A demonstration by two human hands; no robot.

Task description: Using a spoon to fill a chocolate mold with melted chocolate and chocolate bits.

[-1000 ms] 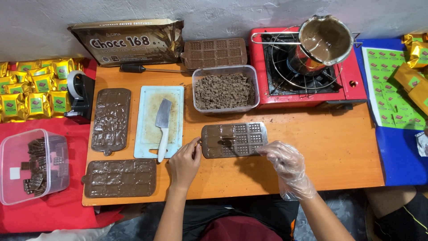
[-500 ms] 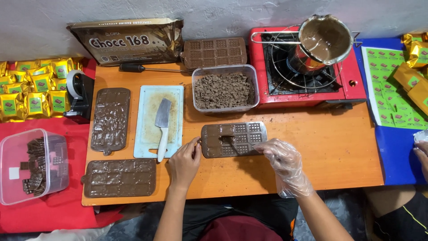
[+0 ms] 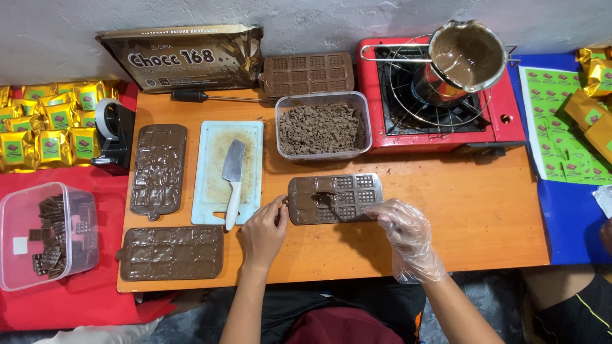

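just in front of the person, a grey chocolate mould (image 3: 335,199) lies flat on the orange table (image 3: 484,216), partly filled with brown chocolate on its left side while its right-hand cells show bare. the left hand (image 3: 264,232) is bare, its fingers curled loosely with the fingertips touching the mould's left end. the right hand (image 3: 408,236), in a clear plastic glove, pinches the mould's right edge between its fingertips. left of the mould sits a white cutting board (image 3: 220,159) with a cleaver (image 3: 233,181) lying on it, blade away from the person. two filled moulds rest further left, one upright (image 3: 158,169) and one lengthwise (image 3: 172,253) near the table's front edge. behind the mould stands a clear tub of chopped chocolate (image 3: 323,126), and beside that a red gas stove (image 3: 440,102) carrying a metal pot (image 3: 465,57) of melted chocolate.
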